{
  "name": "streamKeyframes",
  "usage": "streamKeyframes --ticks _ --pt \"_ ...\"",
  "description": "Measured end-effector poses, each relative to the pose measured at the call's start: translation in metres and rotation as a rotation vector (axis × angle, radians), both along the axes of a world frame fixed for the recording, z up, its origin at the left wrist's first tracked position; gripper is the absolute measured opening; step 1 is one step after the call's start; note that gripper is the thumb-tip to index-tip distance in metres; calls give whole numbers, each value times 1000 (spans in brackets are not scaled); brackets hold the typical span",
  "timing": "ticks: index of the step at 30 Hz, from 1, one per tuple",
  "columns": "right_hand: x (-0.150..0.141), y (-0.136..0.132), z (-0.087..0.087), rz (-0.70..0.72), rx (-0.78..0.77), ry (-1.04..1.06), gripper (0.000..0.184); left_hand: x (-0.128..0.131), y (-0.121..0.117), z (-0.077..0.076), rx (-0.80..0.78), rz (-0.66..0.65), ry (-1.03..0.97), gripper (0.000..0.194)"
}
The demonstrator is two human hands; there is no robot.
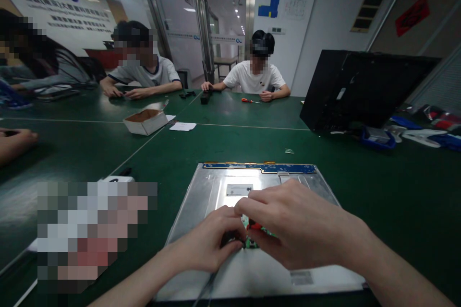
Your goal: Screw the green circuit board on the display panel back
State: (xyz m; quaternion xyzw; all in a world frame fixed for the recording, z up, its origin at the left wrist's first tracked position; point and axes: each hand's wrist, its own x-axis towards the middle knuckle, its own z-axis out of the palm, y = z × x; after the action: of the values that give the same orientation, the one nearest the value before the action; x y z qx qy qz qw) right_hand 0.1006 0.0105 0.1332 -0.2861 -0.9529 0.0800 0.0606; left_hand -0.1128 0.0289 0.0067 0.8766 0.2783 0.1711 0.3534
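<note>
A flat silver display panel (194, 192) lies back side up on the table in front of me, a blue circuit strip (288, 168) along its far edge. At its middle is a small green circuit board (252, 242), largely covered by my hands. My left hand (212, 237) is closed at the board's left side, its fingertips around something dark that I cannot make out. Dark wires (207, 288) run from below that hand toward me. My right hand (295, 225) is closed over the board on a red-and-black tool (255, 226), mostly hidden by the fingers.
A black monitor housing (353, 91) stands at the right, near a blue tray (378, 138) and gloves. A white open box (146, 122) and paper (183, 126) lie ahead left. Across the green table sit co-workers, a red screwdriver (248, 100) near one. A blurred-out item lies left.
</note>
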Motion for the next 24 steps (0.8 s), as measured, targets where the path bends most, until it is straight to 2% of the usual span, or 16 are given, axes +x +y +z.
streamKeyframes --ticks 6,19,24 --pt "0 -1 0 -11 -2 -15 13 0 1 -1 19 -11 2 16" --pt "0 -2 1 -8 8 15 5 1 1 -1 14 -18 -16 16" --pt "1 -2 0 -21 -1 0 8 1 1 1 24 1 18 18"
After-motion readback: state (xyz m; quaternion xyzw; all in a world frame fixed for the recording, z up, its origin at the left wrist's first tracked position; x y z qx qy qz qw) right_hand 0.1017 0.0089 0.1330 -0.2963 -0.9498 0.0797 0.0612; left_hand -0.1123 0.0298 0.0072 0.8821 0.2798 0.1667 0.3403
